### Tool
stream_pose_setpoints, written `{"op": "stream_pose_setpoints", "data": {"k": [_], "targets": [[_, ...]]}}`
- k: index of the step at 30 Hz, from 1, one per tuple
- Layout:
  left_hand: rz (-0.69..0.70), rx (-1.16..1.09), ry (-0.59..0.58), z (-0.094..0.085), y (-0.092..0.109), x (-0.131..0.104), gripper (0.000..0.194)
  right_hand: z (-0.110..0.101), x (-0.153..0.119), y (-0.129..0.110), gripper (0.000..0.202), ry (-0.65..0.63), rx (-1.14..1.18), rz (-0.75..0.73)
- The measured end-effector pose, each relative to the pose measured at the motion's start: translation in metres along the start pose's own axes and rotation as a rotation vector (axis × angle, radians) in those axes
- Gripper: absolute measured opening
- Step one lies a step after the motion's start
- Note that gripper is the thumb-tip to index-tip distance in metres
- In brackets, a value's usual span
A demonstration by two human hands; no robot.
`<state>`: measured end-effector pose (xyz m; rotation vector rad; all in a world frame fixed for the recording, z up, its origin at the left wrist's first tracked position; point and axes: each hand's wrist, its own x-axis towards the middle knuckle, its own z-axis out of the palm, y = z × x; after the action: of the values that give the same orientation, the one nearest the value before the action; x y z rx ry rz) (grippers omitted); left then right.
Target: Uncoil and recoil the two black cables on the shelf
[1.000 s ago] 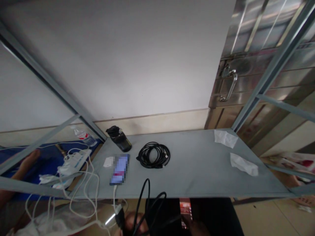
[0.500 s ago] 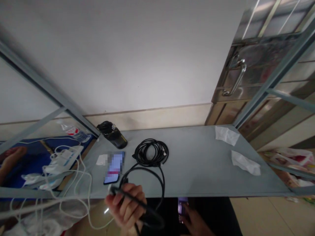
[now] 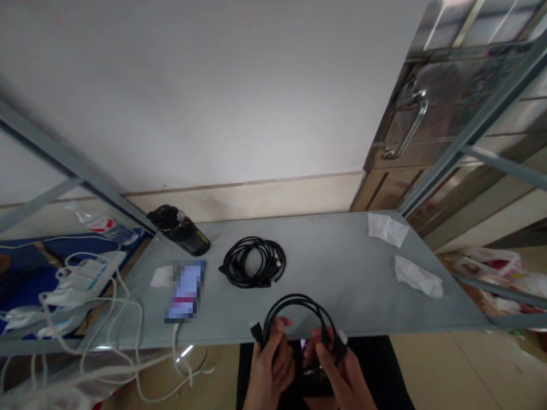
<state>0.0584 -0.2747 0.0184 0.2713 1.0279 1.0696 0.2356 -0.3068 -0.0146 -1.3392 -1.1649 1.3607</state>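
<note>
A black cable arches in a loop over the near table edge, held between both hands. My left hand is closed around its left side, where a dark plug sticks out. My right hand grips the other side, beside another dark connector with a pale tip. On the table just beyond lies a coiled black cable, apart from the hands. Between my hands, a phone with a purple glow shows partly at my lap; most of it is hidden.
At left on the table are a phone with a white lead, a white paper piece and a black bottle. Two white tissues lie at right. White cables and a power strip crowd the left side; metal posts frame the table.
My right hand has left the phone at my lap and taken hold of the cable. My left hand has moved right and lower with the cable, away from the table phone.
</note>
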Motion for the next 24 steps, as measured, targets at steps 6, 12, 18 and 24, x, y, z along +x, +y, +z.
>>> {"op": "stream_pose_setpoints", "data": {"k": [6,12,18,24], "targets": [[0.388,0.305,0.075,0.006,0.028,0.013,0.066,-0.005,0.038,-0.038,0.053,0.023,0.012,-0.029],[0.305,0.357,-0.007,0.011,0.036,0.012,0.061,0.009,0.067,-0.059,0.054,0.135,0.075,-0.124],[0.040,0.202,-0.092,0.008,0.023,0.010,0.059,0.002,0.067,-0.062,0.047,0.141,-0.022,-0.151],[0.102,0.162,0.047,-0.005,0.034,0.026,0.069,-0.020,0.024,-0.015,0.055,0.091,-0.107,-0.331]]}}
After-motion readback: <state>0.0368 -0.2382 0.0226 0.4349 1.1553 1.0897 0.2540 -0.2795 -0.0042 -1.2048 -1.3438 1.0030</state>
